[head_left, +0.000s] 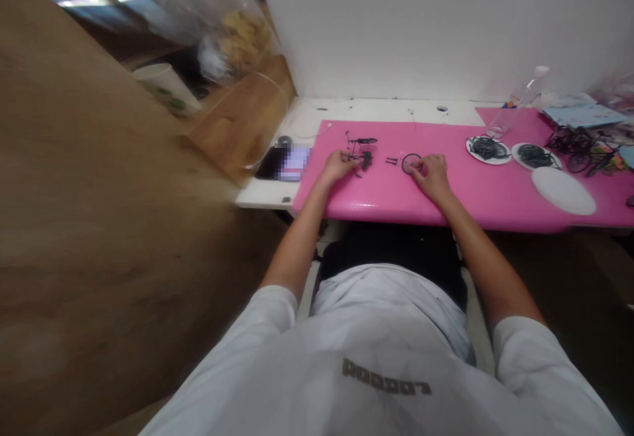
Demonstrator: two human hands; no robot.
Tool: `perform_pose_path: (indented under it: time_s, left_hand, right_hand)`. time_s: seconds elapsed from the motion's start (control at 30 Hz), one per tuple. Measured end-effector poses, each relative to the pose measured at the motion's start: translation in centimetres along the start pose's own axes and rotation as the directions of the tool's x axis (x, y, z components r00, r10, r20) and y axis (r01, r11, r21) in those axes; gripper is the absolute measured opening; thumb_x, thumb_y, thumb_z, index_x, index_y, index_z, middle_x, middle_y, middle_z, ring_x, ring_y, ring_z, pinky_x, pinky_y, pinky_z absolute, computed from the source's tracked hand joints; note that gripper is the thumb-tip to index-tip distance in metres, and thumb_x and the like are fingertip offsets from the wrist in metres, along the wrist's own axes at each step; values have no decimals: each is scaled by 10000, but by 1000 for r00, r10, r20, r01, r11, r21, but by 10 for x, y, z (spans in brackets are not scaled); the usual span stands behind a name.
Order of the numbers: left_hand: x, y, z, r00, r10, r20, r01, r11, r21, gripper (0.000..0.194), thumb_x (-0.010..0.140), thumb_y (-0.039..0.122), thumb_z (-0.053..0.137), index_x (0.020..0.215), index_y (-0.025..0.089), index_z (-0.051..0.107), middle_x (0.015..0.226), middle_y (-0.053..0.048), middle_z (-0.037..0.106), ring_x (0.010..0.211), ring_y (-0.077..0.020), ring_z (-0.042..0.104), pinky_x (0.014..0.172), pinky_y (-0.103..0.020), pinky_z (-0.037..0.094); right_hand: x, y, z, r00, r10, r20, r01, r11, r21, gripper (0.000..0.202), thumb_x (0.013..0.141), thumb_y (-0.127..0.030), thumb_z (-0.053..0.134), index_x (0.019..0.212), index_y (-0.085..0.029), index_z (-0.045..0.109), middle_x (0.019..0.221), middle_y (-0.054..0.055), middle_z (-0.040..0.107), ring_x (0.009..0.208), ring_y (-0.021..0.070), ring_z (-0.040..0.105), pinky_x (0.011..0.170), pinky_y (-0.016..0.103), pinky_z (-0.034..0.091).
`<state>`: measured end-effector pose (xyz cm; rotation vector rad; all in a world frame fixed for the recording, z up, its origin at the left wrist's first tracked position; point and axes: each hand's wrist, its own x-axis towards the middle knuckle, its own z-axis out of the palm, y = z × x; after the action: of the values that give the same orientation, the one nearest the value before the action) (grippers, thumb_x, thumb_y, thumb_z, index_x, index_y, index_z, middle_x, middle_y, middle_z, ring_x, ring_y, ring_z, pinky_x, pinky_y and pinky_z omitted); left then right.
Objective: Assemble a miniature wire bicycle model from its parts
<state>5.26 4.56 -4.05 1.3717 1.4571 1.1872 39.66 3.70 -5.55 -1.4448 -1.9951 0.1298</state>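
Observation:
On the pink mat (386,195), my left hand (337,166) pinches a small dark model bicycle frame (365,158) at its left side. Handlebars and other thin black parts (366,140) show just beyond the fingers; I cannot tell whether they are joined to the frame. My right hand (434,175) has its thumb and fingers closed on the edge of a small black spoked wheel (410,162). Between both hands lie two tiny dark parts (391,160), touched by neither.
To the right are white plates (489,160) of black wheel parts, a bare white plate (563,191), a pile of dark model bicycles (579,152) and a clear bottle (515,102). A phone (284,162) lies left. A wall (436,33) stands behind.

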Motion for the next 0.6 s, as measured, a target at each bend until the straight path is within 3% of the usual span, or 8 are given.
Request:
perform_pose_path:
  time_s: [0.13,0.3,0.47,0.6]
  left_hand:
    - [-6,8,4,999,-42,32,47,981,-190,430,779,171,1005,1017,190,648,690,2,686,734,-218,741,772,-365,600]
    - [-9,16,5,999,-30,26,35,976,-216,358,789,104,936,1053,162,702,758,-7,731,701,-172,723,739,-321,586]
    - [-8,16,5,998,8,67,8,972,-237,320,742,154,967,1015,135,802,826,-32,780,688,-140,689,663,-263,531]
    - [-8,13,5,994,54,99,-25,964,-266,262,806,200,956,1030,124,845,877,-65,814,703,-130,687,629,-231,490]
  right_hand:
    - [1,-2,-2,997,40,-66,-40,999,8,279,1053,-502,616,1015,-247,723,1169,169,748,1267,425,578,1217,688,440]
    - [6,7,-9,975,133,-175,-139,990,-18,320,1047,-487,561,1031,-224,743,1149,204,766,1333,471,548,1189,729,447]
    - [12,23,-20,942,299,-155,-302,953,6,291,983,-446,605,1040,-217,775,1117,205,787,1277,473,591,1137,722,484]
    - [12,31,-24,924,367,-105,-368,930,3,284,966,-439,621,1041,-218,784,1131,187,790,1319,473,583,1172,749,450]
